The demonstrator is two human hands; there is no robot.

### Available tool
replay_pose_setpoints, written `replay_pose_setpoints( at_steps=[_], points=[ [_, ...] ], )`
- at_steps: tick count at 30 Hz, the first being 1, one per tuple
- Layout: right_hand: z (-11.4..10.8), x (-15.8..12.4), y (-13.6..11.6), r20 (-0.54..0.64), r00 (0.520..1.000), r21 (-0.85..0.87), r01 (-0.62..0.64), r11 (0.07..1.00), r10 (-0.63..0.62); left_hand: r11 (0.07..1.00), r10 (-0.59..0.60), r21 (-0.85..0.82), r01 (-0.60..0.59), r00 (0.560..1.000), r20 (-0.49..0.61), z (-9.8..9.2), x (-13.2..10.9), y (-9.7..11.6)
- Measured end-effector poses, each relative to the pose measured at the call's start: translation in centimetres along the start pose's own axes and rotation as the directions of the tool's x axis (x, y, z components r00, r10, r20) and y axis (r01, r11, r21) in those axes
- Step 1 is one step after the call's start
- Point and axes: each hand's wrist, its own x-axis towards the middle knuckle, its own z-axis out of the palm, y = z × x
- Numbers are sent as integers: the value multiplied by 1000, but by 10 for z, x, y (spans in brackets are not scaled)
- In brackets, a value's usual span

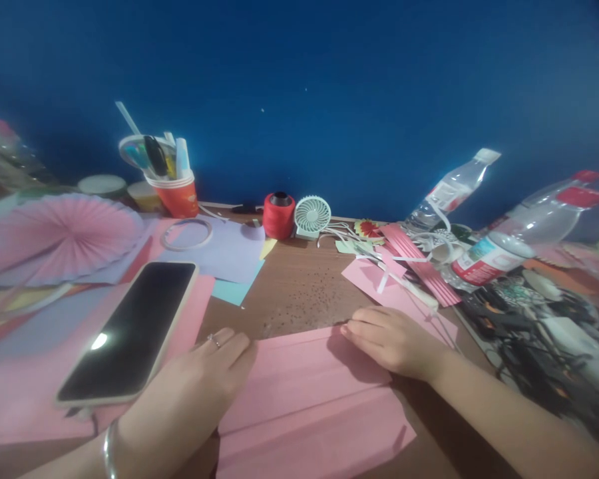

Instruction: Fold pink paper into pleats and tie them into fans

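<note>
A sheet of pink paper [304,406] with several crosswise creases lies in front of me on the brown table. My left hand [214,372], with a ring and a silver bangle, is closed at the sheet's far left corner; its fingertips are partly hidden. At the far right corner my right hand [389,339] pinches the paper's edge, thumb out of sight underneath. Between the hands, the far edge looks narrowly folded. A phone [130,332] lies beside my left hand on more pink paper.
A pleated pink paper fan [70,233] sits at left, near a red cup of pens [177,196]. Red thread [278,219] and a small fan [312,216] stand by the blue wall. Scissors [409,286], pleated pink strips [419,263] and bottles [504,256] crowd the right.
</note>
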Motion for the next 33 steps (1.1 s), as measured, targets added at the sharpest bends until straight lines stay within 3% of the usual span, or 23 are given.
replay_pose_setpoints(
  at_steps=[5,10,15,18,26,33],
  points=[
    [-9,4,3,143,990,34,-20,999,15,986,89,151,-72,990,-108,1,0,2],
    [-20,25,-11,277,953,105,-158,982,123,977,94,201,-73,991,-96,-3,2,4],
    [-6,61,-52,96,970,243,-239,940,222,976,103,203,-79,988,-111,-2,3,2],
    [2,69,-67,101,969,320,-248,914,228,977,102,200,-79,989,-107,0,2,2],
    [-9,27,-51,176,889,146,-449,882,423,986,87,148,-72,991,-98,-1,2,3],
    [-11,-17,-38,99,849,-7,-520,854,519,989,56,144,-43,994,-93,1,1,3]
  ],
)
